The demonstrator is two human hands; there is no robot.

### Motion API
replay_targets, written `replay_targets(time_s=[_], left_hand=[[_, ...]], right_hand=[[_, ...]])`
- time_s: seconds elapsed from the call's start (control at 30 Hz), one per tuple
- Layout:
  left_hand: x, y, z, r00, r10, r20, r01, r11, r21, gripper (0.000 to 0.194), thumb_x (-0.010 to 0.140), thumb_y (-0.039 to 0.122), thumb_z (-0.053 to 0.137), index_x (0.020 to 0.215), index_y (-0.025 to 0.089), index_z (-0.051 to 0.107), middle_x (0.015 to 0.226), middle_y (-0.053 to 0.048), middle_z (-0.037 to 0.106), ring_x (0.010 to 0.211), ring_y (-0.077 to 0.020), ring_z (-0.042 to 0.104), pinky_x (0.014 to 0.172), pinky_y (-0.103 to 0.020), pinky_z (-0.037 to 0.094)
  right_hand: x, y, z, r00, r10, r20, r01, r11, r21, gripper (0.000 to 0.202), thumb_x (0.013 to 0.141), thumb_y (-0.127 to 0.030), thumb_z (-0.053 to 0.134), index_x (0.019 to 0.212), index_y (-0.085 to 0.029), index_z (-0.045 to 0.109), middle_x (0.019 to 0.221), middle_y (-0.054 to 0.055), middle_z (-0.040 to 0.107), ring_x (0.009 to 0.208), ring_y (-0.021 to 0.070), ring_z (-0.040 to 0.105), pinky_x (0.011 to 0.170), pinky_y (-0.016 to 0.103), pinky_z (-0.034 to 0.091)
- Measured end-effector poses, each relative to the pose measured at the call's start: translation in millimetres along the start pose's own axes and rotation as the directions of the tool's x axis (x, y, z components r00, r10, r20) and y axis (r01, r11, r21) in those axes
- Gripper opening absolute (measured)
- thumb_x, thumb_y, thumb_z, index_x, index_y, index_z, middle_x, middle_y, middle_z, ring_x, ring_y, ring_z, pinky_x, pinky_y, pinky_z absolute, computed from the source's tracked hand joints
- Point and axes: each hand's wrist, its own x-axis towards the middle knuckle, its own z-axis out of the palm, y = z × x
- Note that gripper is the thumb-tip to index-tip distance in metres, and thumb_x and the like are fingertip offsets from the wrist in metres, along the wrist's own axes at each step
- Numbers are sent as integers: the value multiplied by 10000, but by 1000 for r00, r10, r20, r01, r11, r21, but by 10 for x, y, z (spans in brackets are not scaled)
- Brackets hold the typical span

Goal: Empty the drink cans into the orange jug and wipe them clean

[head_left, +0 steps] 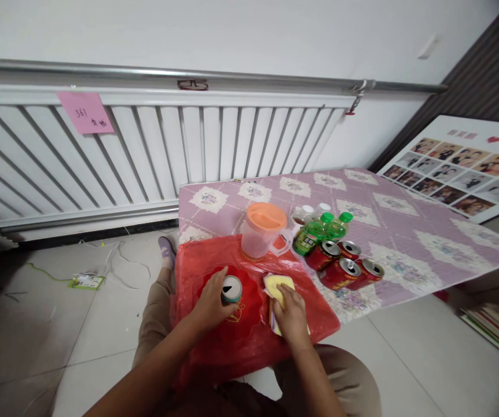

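Observation:
My left hand (212,304) curls around a drink can (232,288), its thumb on the near side and fingers on the far left side. The can has an opened top and a teal-green side, and it is upright over a red scalloped tray (249,324) with a yellow drawing. To the right, my right hand (292,313) presses its bent fingers on a folded yellow cloth (275,285) with a pale edge. That cloth lies beside the tray on a red plastic sheet (319,315). The hand hides part of the cloth.
Beyond my hands stands a clear pitcher (256,236) with an orange lid. Right of it are green-capped bottles (308,237), white-capped bottles and several red cans (340,273). A patterned tablecloth (388,260) covers the table; a radiator (197,139) runs behind.

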Motion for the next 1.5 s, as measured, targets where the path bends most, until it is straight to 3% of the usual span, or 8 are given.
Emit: replay_targets(time_s=[0.3, 0.47, 0.63, 0.77, 0.87, 1.13, 1.37, 1.5], left_hand=[[0, -61, -2, 998, -67, 2, 67, 992, -107, 945, 641, 169, 777, 1485, 149, 351, 1455, -178, 497, 1383, -328, 465, 1191, -541, 333], [3, -80, 23, 997, -72, 26, 75, 982, -174, 964, 665, 140, 741, 1516, 153, 287, 1439, -165, 510, 1371, -306, 478, 1193, -525, 335], [18, -20, 14, 997, -51, 52, 61, 971, -233, 990, 671, 147, 746, 1525, 154, 245, 1406, -162, 540, 1311, -291, 537, 1153, -507, 400], [27, 7, 8, 999, -43, 20, 47, 973, -224, 1052, 665, 181, 770, 1539, 157, 184, 1555, -200, 376, 1439, -322, 403, 1203, -519, 330], [29, 20, 3, 998, -59, 25, 63, 975, -211, 1077, 670, 177, 761, 1546, 137, 135, 1548, -220, 374, 1429, -327, 417, 1196, -520, 341], [20, 64, -3, 995, -90, 36, 96, 970, -223, 1108, 658, 145, 753, 1553, 148, 99, 1311, -146, 574, 1156, -256, 609, 1035, -457, 493], [14, 15, 33, 998, -63, 18, 66, 966, -248, 1263, 584, 295, 881, 1559, 159, 92, 1252, -120, 595, 1094, -252, 623, 1034, -458, 488], [10, -1, 54, 999, -46, -7, 44, 976, -215, 1125, 657, 205, 791, 1558, 173, 118, 1281, -118, 589, 1164, -252, 609, 1050, -453, 489]], right_hand=[[118, -179, -441, 990, 104, -90, -94, 990, 106, 439, 893, -448, 503, 1203, -168, 638, 1190, 149, 691, 1088, 278, 643, 960, 461, 508], [300, -746, -555, 990, -137, 42, 129, 980, 152, 376, 917, -325, 504, 1256, -202, 612, 1251, 128, 664, 1152, 263, 607, 994, 453, 485], [459, -1308, -435, 867, -383, 320, 378, 922, 82, 441, 875, -105, 483, 1278, -211, 629, 1317, 121, 630, 1245, 259, 530, 1042, 451, 437], [557, -1675, -375, 741, -291, 605, 449, 885, -124, 415, 891, -90, 520, 1221, -286, 675, 1403, 71, 593, 1285, 299, 478, 985, 470, 439], [607, -1865, -380, 694, -214, 688, 495, 835, -239, 323, 950, -138, 496, 1166, -278, 692, 1374, 59, 612, 1264, 301, 483, 937, 449, 449], [505, -1933, -459, 693, -177, 699, 550, 757, -354, 268, 944, -117, 509, 1085, -212, 717, 1228, 112, 669, 1123, 286, 542, 814, 388, 456], [462, -1809, -745, 620, -265, 738, 492, 864, -104, 308, 908, -68, 498, 1052, -238, 710, 1114, 50, 715, 1097, 238, 539, 870, 346, 423], [567, -1841, -751, 729, -257, 635, 436, 889, -141, 345, 908, -69, 489, 1111, -252, 700, 1252, 43, 678, 1157, 242, 508, 924, 360, 404]])
